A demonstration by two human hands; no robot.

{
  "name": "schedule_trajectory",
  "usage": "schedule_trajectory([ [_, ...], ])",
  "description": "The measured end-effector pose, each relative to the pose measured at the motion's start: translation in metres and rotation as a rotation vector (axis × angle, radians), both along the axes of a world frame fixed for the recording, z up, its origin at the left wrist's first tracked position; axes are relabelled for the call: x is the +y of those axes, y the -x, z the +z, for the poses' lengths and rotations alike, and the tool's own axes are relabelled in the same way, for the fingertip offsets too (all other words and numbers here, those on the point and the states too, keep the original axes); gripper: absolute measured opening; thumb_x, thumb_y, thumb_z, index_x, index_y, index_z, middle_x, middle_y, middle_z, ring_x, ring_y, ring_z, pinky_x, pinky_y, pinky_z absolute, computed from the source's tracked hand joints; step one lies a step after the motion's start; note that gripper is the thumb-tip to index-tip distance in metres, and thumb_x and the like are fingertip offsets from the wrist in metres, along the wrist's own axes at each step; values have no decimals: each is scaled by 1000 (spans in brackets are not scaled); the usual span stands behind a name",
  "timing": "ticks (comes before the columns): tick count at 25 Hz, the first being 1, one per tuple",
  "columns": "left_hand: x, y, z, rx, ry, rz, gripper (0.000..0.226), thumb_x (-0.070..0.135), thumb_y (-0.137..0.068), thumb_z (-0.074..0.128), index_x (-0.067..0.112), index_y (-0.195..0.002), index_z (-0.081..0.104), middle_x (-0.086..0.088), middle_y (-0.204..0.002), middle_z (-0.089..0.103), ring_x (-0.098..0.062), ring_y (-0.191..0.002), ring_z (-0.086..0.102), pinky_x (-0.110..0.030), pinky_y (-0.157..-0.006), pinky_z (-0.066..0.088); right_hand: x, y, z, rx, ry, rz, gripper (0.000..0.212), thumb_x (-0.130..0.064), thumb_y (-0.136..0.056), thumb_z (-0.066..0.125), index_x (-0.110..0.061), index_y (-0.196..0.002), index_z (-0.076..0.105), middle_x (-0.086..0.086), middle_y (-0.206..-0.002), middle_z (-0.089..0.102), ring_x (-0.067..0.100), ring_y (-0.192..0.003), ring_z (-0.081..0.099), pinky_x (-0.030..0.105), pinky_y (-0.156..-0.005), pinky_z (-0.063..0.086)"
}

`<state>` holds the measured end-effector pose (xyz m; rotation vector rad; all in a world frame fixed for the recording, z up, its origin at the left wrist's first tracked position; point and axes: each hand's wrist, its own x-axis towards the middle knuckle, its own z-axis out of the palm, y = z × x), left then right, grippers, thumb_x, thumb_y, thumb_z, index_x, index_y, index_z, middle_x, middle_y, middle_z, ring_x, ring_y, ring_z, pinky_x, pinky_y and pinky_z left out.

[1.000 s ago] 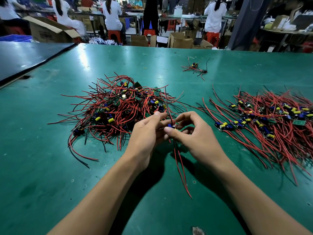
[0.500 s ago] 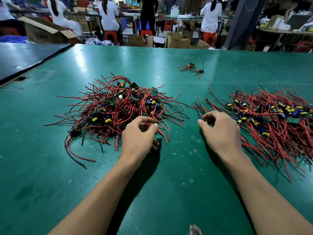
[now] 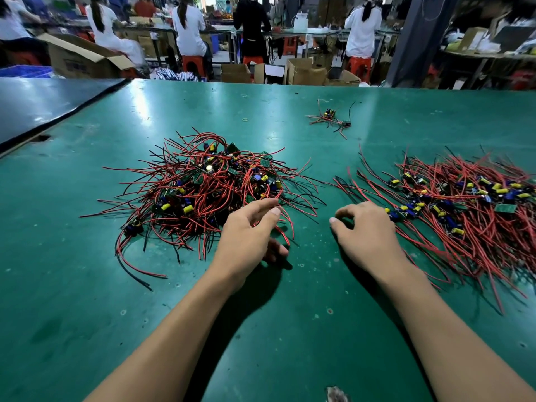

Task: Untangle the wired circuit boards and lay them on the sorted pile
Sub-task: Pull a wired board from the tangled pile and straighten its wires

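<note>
In the head view, the left hand (image 3: pixel 249 230) hovered at the near edge of the tangled pile (image 3: pixel 208 187), its fingers loosely curled among the outermost red wires and pinching nothing visible. The right hand (image 3: pixel 368 230), its fingers loosely curled and empty, lay on the green table (image 3: pixel 87 285) just beside the sorted pile (image 3: pixel 470 204).

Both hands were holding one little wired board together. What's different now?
They let it go and moved apart. The right hand went right, to the near edge of the sorted pile, and now holds nothing. The left hand went back to the tangled pile. Both piles and the far stray bundle stayed put.
</note>
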<state>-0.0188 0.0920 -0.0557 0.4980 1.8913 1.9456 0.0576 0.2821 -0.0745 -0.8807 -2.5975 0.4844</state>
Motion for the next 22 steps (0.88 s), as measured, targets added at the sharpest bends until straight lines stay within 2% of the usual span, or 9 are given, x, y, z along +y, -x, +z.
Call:
schedule_trajectory([
  [3,1,-3,4,-19,-63,-18,17,15,-96,60,16,-111,69,3,-101,73,-21,-45,63,-20,-39,42,-5,0,0,42,-1,-5,27,-38,-91,67,-22,-112,72,8,-118,64,29,-117,54,40,-96,37],
  [5,0,-6,7,-67,-145,-46,15,16,-94,62,17,-107,71,1,-101,75,-20,-45,61,-20,-40,41,-17,1,2,184,65,74,30,-37,-88,72,-22,-114,71,4,-113,65,26,-108,59,43,-99,42],
  [7,-1,-7,11,-137,-211,-106,14,18,-93,63,19,-103,74,-1,-102,75,-18,-46,60,-20,-40,41,-29,4,4,303,154,180,39,-34,-85,77,-18,-120,69,4,-106,66,21,-96,62,43,-96,47],
  [11,1,-18,14,-248,-200,-412,18,28,-88,66,16,-96,75,-14,-98,72,-15,-46,59,-20,-41,43,-43,5,8,328,282,404,66,-32,-81,74,-12,-141,55,8,-107,68,20,-91,63,25,-88,47],
  [13,2,-26,14,-273,-155,-586,16,28,-88,67,16,-97,75,-17,-100,72,-16,-48,61,-20,-43,45,-45,7,8,359,350,381,55,-34,-84,72,-19,-135,61,0,-100,69,8,-88,62,16,-84,45],
  [15,2,-28,14,-299,-139,-681,19,27,-89,65,16,-102,74,-15,-104,73,-18,-50,64,-21,-45,48,-43,10,6,453,448,299,27,-27,-93,70,-26,-120,69,-6,-88,70,0,-77,61,20,-78,47],
  [18,-1,-20,17,-348,-208,-595,24,27,-85,66,12,-103,72,-13,-97,73,-17,-45,61,-21,-42,47,-38,13,7,635,773,259,14,-24,-100,60,-29,-112,66,-1,-86,72,9,-73,63,30,-73,51],
  [20,-3,-11,19,-369,-230,-441,21,32,-81,64,15,-91,72,-6,-79,70,-13,-40,54,-19,-38,42,-36,14,11,724,982,267,11,-25,-99,61,-22,-109,58,3,-87,74,11,-64,60,25,-64,49],
  [22,-4,-5,17,-384,-210,-301,18,30,-85,62,13,-88,67,-1,-68,64,-12,-40,50,-19,-37,39,-38,12,16,759,1168,325,23,-32,-88,68,-17,-103,58,4,-86,75,9,-55,55,18,-54,44],
])
